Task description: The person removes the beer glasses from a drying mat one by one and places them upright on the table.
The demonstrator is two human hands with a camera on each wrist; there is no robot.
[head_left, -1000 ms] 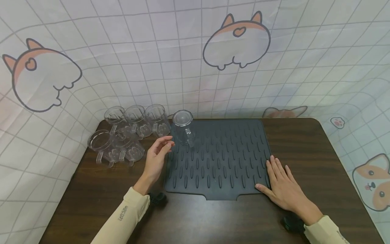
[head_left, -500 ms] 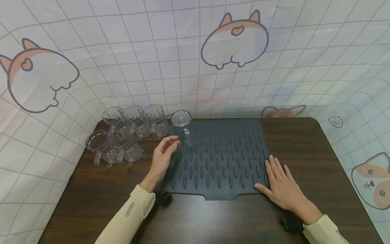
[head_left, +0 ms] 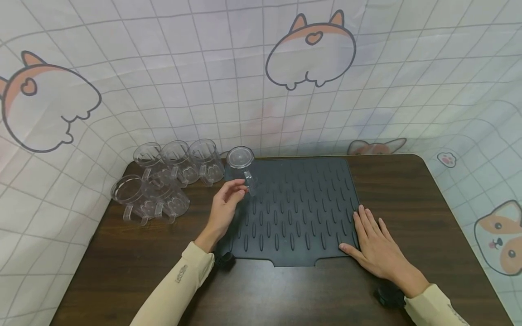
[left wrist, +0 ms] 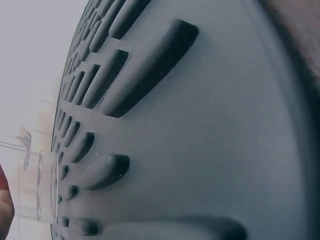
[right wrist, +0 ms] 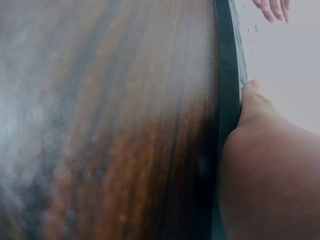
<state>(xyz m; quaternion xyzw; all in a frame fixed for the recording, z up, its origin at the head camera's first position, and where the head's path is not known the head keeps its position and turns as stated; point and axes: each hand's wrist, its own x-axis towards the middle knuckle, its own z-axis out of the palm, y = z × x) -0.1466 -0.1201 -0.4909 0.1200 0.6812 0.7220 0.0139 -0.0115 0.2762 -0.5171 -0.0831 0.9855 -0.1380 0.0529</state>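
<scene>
A clear glass mug [head_left: 240, 159] stands upside down on the dark grey ridged mat [head_left: 287, 261], at its back left corner, handle toward the front right. My left hand [head_left: 223, 206] is over the mat's left side with loosely bent fingers, the tips overlapping the mug's lower part in the head view. In the left wrist view, a fingertip [left wrist: 4, 207] shows at the left edge, a little apart from the mug [left wrist: 46, 192]. My right hand [head_left: 377, 251] lies flat with fingers spread across the mat's right edge, thumb on the mat near its front right corner.
Several clear glass mugs [head_left: 173, 199] stand mouth up in two rows on the wooden table [head_left: 122, 267], left of the mat. A white gridded cloth [head_left: 228, 99] with cartoon dogs hangs behind the table and at both sides.
My left hand has moved right, from beside the mat to over it, with its fingertips nearer the upside-down mug's handle. My right hand stays on the mat's edge.
</scene>
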